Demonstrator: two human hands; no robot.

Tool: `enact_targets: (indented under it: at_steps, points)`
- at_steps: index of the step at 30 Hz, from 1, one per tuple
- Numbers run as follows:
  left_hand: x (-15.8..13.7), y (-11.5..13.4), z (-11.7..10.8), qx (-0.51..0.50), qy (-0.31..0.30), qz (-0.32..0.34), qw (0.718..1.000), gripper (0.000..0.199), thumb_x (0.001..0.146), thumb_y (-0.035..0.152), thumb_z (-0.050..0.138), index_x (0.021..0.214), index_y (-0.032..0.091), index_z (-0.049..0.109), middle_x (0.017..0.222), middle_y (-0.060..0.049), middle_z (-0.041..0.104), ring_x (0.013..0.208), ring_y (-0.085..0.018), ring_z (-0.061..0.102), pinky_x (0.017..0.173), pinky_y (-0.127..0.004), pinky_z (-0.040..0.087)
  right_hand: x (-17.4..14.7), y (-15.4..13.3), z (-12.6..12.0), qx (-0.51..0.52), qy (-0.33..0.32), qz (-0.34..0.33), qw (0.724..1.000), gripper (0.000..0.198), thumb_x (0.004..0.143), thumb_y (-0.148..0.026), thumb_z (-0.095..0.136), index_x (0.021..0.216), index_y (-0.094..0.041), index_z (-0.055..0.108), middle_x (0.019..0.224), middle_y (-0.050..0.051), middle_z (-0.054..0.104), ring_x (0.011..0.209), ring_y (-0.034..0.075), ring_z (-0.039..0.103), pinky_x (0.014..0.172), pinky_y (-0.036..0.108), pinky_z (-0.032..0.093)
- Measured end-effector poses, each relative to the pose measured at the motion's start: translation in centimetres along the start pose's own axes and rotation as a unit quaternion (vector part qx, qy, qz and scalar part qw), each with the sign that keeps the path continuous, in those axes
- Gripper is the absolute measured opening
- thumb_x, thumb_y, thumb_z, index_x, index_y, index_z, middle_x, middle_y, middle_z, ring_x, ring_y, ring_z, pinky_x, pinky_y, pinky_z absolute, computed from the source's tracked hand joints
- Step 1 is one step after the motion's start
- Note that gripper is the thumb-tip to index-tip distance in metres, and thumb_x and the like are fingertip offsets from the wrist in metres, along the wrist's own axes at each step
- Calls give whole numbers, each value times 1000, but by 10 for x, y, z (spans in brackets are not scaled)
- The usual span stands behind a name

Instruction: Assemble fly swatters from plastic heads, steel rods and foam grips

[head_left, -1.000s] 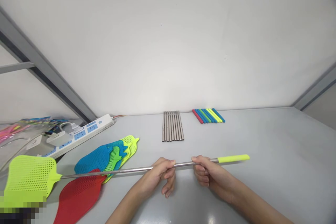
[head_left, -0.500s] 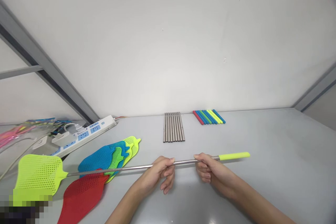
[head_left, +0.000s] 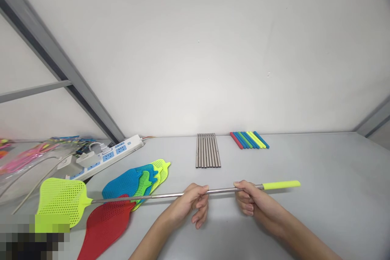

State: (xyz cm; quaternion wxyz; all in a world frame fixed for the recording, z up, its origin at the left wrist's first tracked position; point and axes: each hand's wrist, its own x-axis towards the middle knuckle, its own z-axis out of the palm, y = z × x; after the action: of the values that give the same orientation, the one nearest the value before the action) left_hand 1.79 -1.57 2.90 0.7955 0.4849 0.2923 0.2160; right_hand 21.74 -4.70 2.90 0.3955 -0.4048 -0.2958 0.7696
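Note:
A long fly swatter (head_left: 166,196) lies level across both hands, with a yellow-green perforated head (head_left: 62,199) on the left, a thin telescopic metal rod and a yellow-green grip (head_left: 280,185) on the right. My left hand (head_left: 195,201) pinches the rod near its middle between thumb and forefinger, its other fingers loosely curled. Close to the grip, my right hand (head_left: 248,197) is closed around the metal. Beneath the rod on the left are loose swatter heads: a red one (head_left: 106,225), blue ones (head_left: 122,185), a green one (head_left: 144,185) and yellow ones (head_left: 164,170).
A row of metal rods (head_left: 208,151) lies near the wall. Right of it are coloured grip tubes (head_left: 250,140) in red, blue, green and yellow. A power strip (head_left: 114,154) with plugs and cables stands at the left, beside plastic bags (head_left: 36,158). A grey frame post (head_left: 65,63) rises there.
The whole scene has shifted slightly right in view as the camera turned. Both hands keep the same hold on the fly swatter.

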Motion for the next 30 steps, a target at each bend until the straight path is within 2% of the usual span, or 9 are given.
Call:
enact_targets:
  at_steps: [7,12,21,30]
  points:
    - [2,-2,2,13,17,6,1000,41,79,34,34,42,17,34,26,5,32,28,-10,41,38,-20,29,3,1,-2,-2,21,20,1000,39,72,-43,46,49,-19,25,48,-7,16,42,7,14,43,23,16]
    - [3,-3,3,13,14,7,1000,42,80,34,31,43,17,35,27,6,30,29,-10,40,39,-21,29,6,3,-2,-14,39,-4,999,42,72,-48,43,49,-19,24,47,-6,17,41,7,16,43,23,16]
    - [1,-1,2,19,27,20,999,40,80,32,32,42,17,32,27,6,28,29,-9,39,39,-20,27,4,-1,2,-22,55,-24,998,38,73,-37,46,49,-19,23,45,-7,17,42,7,14,41,23,15]
    - [1,1,4,18,24,15,999,39,79,33,34,43,17,32,27,7,28,29,-9,38,39,-20,28,3,-6,0,15,46,-8,999,35,70,-33,50,51,-19,25,46,-8,16,42,6,11,40,22,13]
